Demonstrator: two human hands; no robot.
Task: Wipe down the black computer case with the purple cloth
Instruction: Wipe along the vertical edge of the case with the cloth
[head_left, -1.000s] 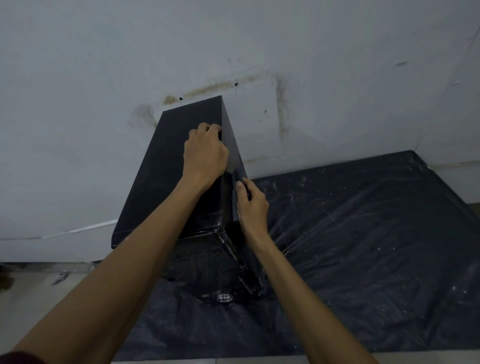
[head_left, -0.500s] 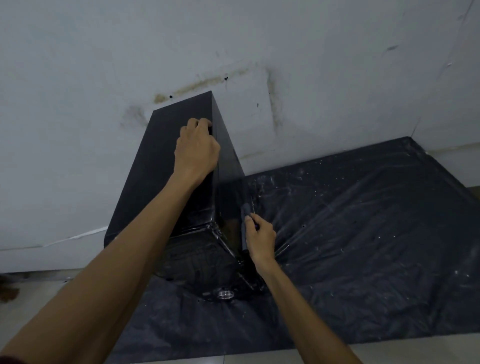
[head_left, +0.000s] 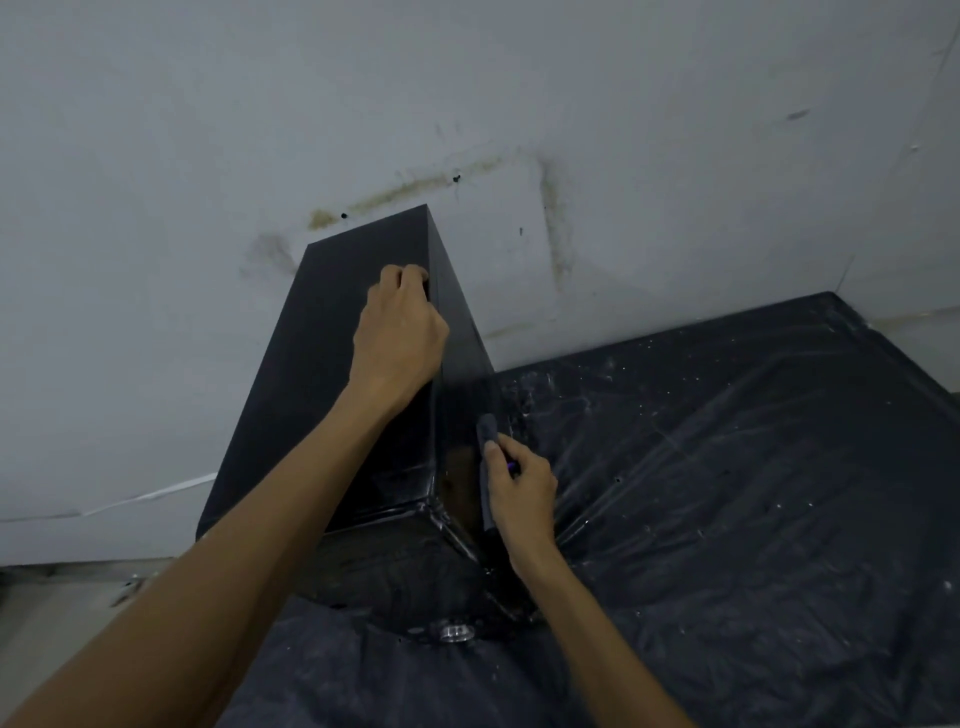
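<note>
The case (head_left: 322, 364) is gripped on top by the left hand (head_left: 397, 332); at its 3 o'clock, the cloth (head_left: 487, 434) is pinched by the right hand (head_left: 522, 491).

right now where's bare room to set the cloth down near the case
Free: the black sheet right of the computer case, out to the wall. Crowded: the case's right side, where the right hand holds the purple cloth; the left hand grips its top edge.
</note>
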